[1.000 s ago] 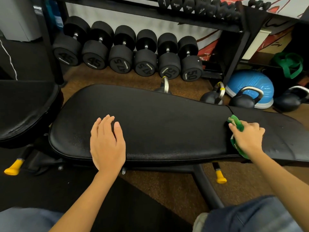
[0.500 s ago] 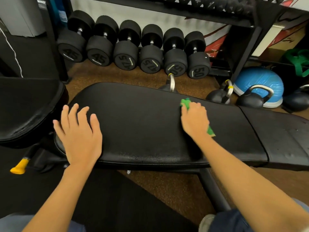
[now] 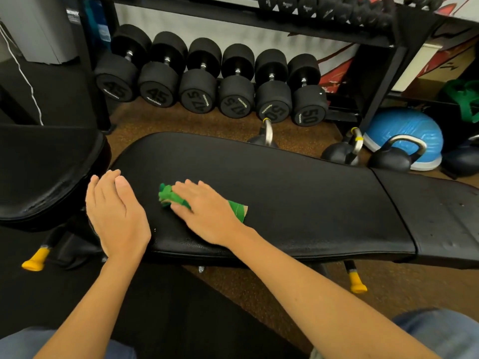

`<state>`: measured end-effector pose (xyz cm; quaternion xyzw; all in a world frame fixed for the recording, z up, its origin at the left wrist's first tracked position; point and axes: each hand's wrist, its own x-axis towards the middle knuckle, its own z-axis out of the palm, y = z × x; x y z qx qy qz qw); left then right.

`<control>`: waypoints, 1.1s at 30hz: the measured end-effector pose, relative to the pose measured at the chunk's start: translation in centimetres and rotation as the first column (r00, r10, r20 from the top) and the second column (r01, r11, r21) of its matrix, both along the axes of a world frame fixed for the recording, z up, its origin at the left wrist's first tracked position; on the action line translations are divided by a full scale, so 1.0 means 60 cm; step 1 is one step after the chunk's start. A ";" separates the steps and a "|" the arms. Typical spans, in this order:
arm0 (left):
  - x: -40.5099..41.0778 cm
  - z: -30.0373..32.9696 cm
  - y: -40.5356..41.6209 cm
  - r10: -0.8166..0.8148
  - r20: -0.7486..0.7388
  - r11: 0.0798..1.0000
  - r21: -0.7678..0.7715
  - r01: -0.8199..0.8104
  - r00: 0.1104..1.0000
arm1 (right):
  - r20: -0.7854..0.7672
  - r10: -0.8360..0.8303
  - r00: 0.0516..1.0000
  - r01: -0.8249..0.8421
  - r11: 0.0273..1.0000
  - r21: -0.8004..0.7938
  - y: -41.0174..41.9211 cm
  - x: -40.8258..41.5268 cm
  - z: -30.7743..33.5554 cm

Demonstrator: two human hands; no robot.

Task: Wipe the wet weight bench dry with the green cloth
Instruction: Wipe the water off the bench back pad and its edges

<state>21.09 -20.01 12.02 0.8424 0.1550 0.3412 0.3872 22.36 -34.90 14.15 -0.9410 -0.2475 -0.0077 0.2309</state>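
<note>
So the crumpled green cloth (image 3: 168,195) sits on the long black padded vinyl weight bench (image 3: 285,193), near its left end, pinned flat under the right hand (image 3: 207,211); the fingers (image 3: 181,187) are stretched out and pressing down on top of it, not curled around it, with a bunched bit poking out at about 10 o'clock past the fingertips and a flap trailing out at 4 o'clock by the wrist; the left hand (image 3: 114,213) is open and empty, palm turned inward, just beside the cloth at its 9 o'clock over the bench's rounded end, not touching it as far as I can tell.

The thing that matters: the bench's long axis runs from 9 to 3 o'clock, and almost all of the pad lies toward 3 o'clock from the cloth; so my guess is the next stroke has to sweep back rightward, and the right hand is the one already on it; can't really spot any wet patches from here.
</note>
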 end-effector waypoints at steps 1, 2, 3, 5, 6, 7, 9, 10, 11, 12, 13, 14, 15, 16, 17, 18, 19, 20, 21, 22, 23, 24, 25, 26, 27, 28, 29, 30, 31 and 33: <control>-0.001 0.000 0.001 -0.001 0.000 1.000 -0.021 0.001 1.000 | -0.027 0.031 0.999 -0.031 0.999 0.017 -0.001 -0.016 0.002; -0.001 0.001 0.001 -0.005 -0.001 1.000 -0.030 0.005 1.000 | -0.060 0.066 0.996 -0.064 0.997 0.034 -0.004 -0.033 0.004; -0.001 0.001 0.002 -0.009 -0.001 0.999 -0.032 0.009 1.000 | -0.085 0.110 0.990 -0.106 0.993 0.053 -0.010 -0.051 0.007; -0.001 0.000 0.005 -0.014 -0.005 1.000 -0.023 0.014 1.000 | -0.146 0.214 0.966 -0.201 0.974 0.102 -0.032 -0.090 0.015; -0.001 -0.001 0.007 -0.016 -0.009 1.000 -0.019 0.016 1.000 | -0.182 0.251 0.951 -0.228 0.964 0.136 -0.047 -0.108 0.019; 0.000 -0.002 0.007 -0.018 -0.014 1.000 -0.016 0.018 1.000 | -0.213 0.259 0.942 -0.222 0.958 0.181 -0.067 -0.124 0.025; 0.000 -0.002 0.005 -0.021 -0.026 1.000 -0.012 0.020 0.999 | -0.230 0.147 0.962 -0.069 0.947 0.314 -0.118 -0.141 0.042; 0.000 -0.002 0.004 -0.020 -0.031 1.000 -0.009 0.020 0.999 | -0.212 0.032 0.977 0.054 0.921 0.387 -0.153 -0.141 0.051; 0.000 -0.003 0.004 -0.021 -0.035 1.000 -0.004 0.021 0.999 | -0.182 -0.111 0.977 0.183 0.875 0.448 -0.190 -0.134 0.061; 0.000 -0.003 0.003 -0.025 -0.038 1.000 0.005 0.025 0.999 | -0.159 -0.268 0.950 0.312 0.812 0.493 -0.235 -0.122 0.067; 0.000 -0.004 0.003 -0.031 -0.043 0.999 0.015 0.031 0.999 | -0.141 -0.428 0.893 0.436 0.738 0.515 -0.284 -0.106 0.070; 0.000 -0.004 0.003 -0.035 -0.050 0.999 0.024 0.036 0.998 | -0.138 -0.575 0.806 0.555 0.653 0.515 -0.341 -0.086 0.068; 0.001 -0.004 0.003 -0.037 -0.056 0.999 0.033 0.039 0.998 | -0.133 -0.694 0.708 0.655 0.573 0.492 -0.394 -0.066 0.065; 0.001 -0.002 0.002 -0.037 -0.062 0.998 0.041 0.040 0.997 | -0.127 -0.776 0.618 0.730 0.506 0.459 -0.446 -0.045 0.059; 0.001 -0.001 0.001 -0.035 -0.067 0.998 0.048 0.038 0.997 | -0.118 -0.839 0.531 0.803 0.453 0.387 -0.494 -0.025 0.050; 0.000 0.001 -0.001 -0.032 -0.074 0.998 0.056 0.036 0.997 | -0.099 -0.885 0.454 0.867 0.413 0.278 -0.536 -0.006 0.040; -0.001 0.002 -0.002 -0.027 -0.080 0.997 0.064 0.032 0.996 | -0.080 -0.920 0.384 0.918 0.372 0.136 -0.567 0.010 0.030; -0.001 0.003 -0.003 -0.023 -0.086 0.997 0.069 0.029 0.996 | -0.063 -0.941 0.332 0.943 0.333 0.003 -0.587 0.025 0.020; -0.002 0.004 -0.004 -0.019 -0.089 0.997 0.072 0.025 0.996 | -0.038 -0.954 0.299 0.950 0.301 -0.088 -0.594 0.037 0.012; -0.001 0.004 -0.005 -0.015 -0.090 0.997 0.075 0.022 0.996 | -0.002 -0.959 0.283 0.950 0.281 -0.134 -0.594 0.050 0.004; -0.001 0.004 -0.006 -0.013 -0.090 0.997 0.079 0.020 0.996 | 0.039 -0.959 0.279 0.951 0.271 -0.151 -0.585 0.063 0.000; 0.000 0.004 -0.007 -0.012 -0.091 0.996 0.086 0.020 0.996 | 0.073 -0.953 0.293 0.946 0.278 -0.165 -0.572 0.080 -0.006; 0.001 0.004 -0.007 -0.012 -0.093 0.995 0.094 0.021 0.996 | 0.106 -0.942 0.318 0.938 0.297 -0.180 -0.551 0.098 -0.007; 0.002 0.004 -0.008 -0.011 -0.095 0.995 0.099 0.021 0.995 | 0.144 -0.923 0.356 0.926 0.328 -0.185 -0.527 0.117 -0.008; 0.003 0.004 -0.008 -0.009 -0.097 0.995 0.103 0.019 0.995 | 0.176 -0.900 0.399 0.911 0.367 -0.188 -0.495 0.136 -0.006; 0.004 0.003 -0.008 -0.007 -0.098 0.994 0.104 0.017 0.995 | 0.215 -0.865 0.454 0.888 0.417 -0.195 -0.459 0.152 -0.003; 0.004 0.003 -0.008 -0.005 -0.097 0.995 0.103 0.015 0.995 | 0.238 -0.826 0.511 0.858 0.473 -0.199 -0.418 0.164 0.002; 0.004 0.002 -0.008 -0.004 -0.097 0.995 0.103 0.014 0.995 | 0.264 -0.776 0.572 0.820 0.534 -0.207 -0.375 0.176 0.003; 0.004 0.001 -0.008 -0.003 -0.098 0.995 0.103 0.013 0.995 | 0.279 -0.737 0.616 0.788 0.582 -0.201 -0.329 0.183 0.006; 0.005 -0.002 -0.007 -0.001 -0.105 0.995 0.099 0.011 0.994 | 0.297 -0.685 0.665 0.745 0.635 -0.204 -0.244 0.192 0.014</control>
